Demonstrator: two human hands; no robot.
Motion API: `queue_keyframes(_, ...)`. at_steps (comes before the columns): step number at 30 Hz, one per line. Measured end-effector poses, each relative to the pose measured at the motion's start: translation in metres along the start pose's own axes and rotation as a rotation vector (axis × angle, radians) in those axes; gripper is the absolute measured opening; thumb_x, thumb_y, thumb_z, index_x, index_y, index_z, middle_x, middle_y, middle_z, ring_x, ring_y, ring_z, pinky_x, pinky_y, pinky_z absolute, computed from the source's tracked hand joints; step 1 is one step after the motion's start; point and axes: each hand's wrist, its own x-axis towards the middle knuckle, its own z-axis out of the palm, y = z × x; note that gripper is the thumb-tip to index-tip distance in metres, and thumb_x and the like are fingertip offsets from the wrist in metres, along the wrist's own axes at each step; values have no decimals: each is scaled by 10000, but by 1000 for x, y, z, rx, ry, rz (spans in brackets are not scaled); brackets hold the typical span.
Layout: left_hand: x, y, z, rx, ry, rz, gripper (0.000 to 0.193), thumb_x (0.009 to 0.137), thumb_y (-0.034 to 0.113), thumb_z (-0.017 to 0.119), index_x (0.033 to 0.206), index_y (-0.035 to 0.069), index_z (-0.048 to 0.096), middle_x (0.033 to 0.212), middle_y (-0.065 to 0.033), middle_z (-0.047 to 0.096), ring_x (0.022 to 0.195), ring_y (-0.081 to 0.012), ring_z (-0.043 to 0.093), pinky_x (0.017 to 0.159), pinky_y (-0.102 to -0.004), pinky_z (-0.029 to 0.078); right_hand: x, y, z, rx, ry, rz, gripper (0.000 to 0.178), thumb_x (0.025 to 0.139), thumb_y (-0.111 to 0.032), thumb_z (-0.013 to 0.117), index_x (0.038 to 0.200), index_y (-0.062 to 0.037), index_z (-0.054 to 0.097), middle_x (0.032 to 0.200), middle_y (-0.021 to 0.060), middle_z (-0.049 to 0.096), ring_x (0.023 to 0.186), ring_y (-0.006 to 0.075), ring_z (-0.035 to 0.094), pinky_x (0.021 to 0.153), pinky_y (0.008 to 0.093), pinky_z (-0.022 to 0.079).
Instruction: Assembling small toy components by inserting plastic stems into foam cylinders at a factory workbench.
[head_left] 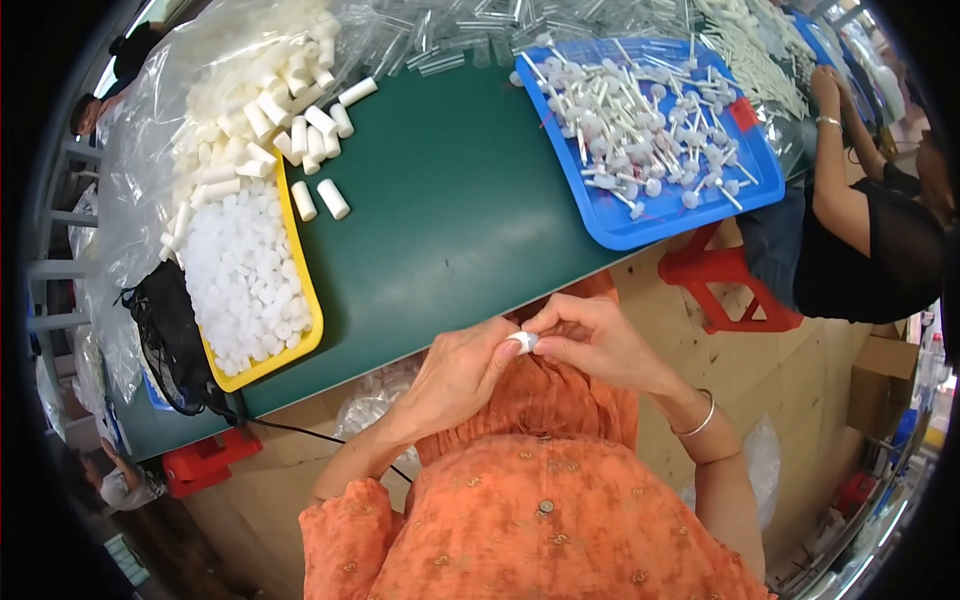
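Note:
My left hand (462,368) and my right hand (592,338) meet in front of my body, just off the near edge of the table. Between their fingertips is a small white piece (523,342), with a greyish, translucent-looking end toward the right hand. The left fingers curl round it, and the right thumb and forefinger pinch its other side. Most of it is hidden by the fingers, so its full shape cannot be made out.
On the green table (430,220), a yellow tray (316,300) holds small translucent white caps. Behind it lie loose white cylinders (333,199). A blue tray (625,238) holds white sticks with round ends. Clear tubes (440,62) lie behind. Another person (850,220) works at right, beside a red stool (725,285).

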Motion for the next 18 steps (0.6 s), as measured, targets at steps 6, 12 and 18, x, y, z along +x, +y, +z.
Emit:
queue_keyframes(6, -13, -15, 31, -726, -89, -282, 166, 1003, 143, 508, 1039, 2, 589, 847, -30, 601, 766, -150, 559, 732, -308, 464, -24, 23, 13, 46, 133, 19, 204, 921, -43, 626, 1118, -1, 595, 912, 55, 650, 777, 99, 622, 674, 230, 501)
queue_keyframes(12, 6, -24, 84, -1109, 402, -387, 181, 960, 166, 618, 1054, 15, 585, 915, -11, 627, 766, -55, 564, 698, -222, 475, -35, 87, 59, 382, 531, 32, 274, 1004, -166, 524, 1233, -26, 471, 976, 66, 607, 817, 120, 621, 716, 284, 533)
queue_keyframes(18, 18, -11, 76, -1084, 310, -568, 267, 977, 247, 588, 1088, 5, 607, 943, -41, 631, 716, -79, 588, 644, -233, 523, -19, 67, 73, 877, 418, 242, 296, 1055, -342, 387, 1103, -71, 497, 793, -7, 491, 562, 62, 413, 483, 206, 340)
